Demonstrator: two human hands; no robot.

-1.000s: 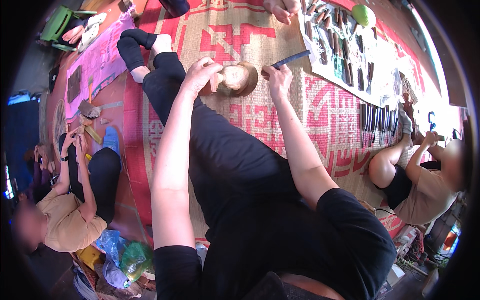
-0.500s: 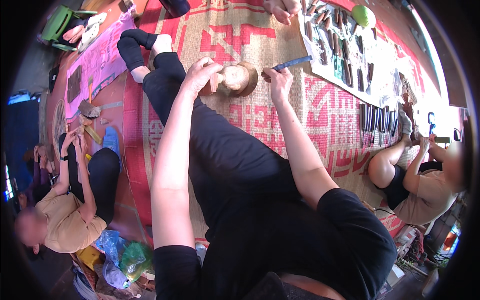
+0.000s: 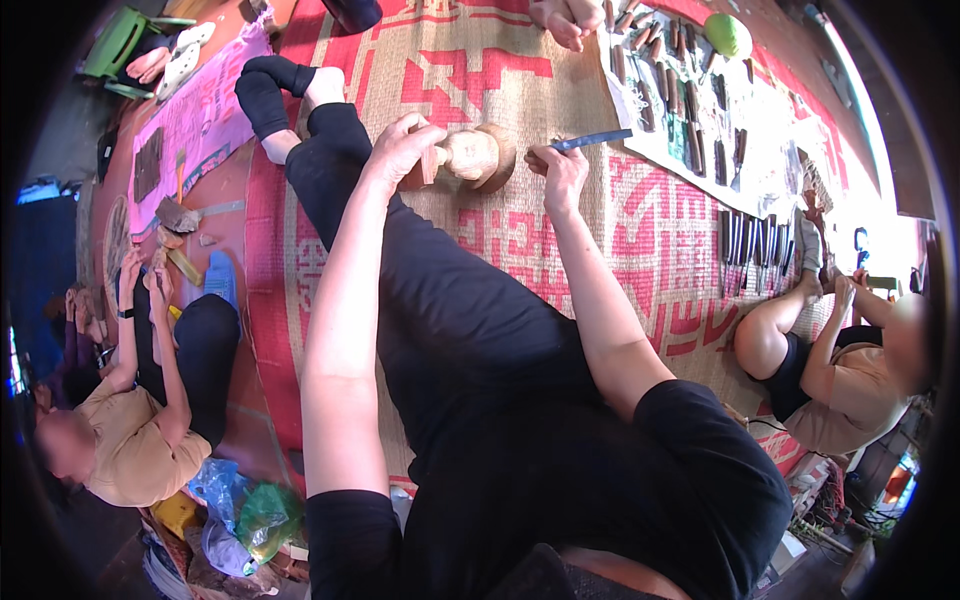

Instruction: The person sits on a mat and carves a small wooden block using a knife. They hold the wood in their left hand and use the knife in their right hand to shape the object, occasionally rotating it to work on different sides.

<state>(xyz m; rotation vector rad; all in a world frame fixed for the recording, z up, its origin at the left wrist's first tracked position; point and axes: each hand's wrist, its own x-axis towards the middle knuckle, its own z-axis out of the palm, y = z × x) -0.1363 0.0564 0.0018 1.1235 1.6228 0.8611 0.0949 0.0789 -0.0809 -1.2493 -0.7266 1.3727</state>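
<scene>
My left hand (image 3: 405, 150) is closed around the reddish-brown end of a carved wooden piece (image 3: 472, 155). This piece lies sideways above my legs, its pale rounded middle and wide round flange pointing to the right. A little right of the flange, apart from it, my right hand (image 3: 563, 172) is closed on a narrow dark-blue strip (image 3: 595, 139). The strip sticks out to the right of my fingers; its kind is unclear, and my fingers hide its near end.
Carving tools (image 3: 690, 95) lie on a white sheet at the far right, with more dark-handled ones (image 3: 755, 238) below. A patterned straw mat (image 3: 500, 260) spreads under me. People sit on both sides; a bare foot (image 3: 567, 20) shows ahead. Wood blocks (image 3: 178, 217) lie left.
My right hand has shifted slightly, and the blue strip has swung lower and now shows a narrower side. My left hand and the wooden piece stay nearly in place.
</scene>
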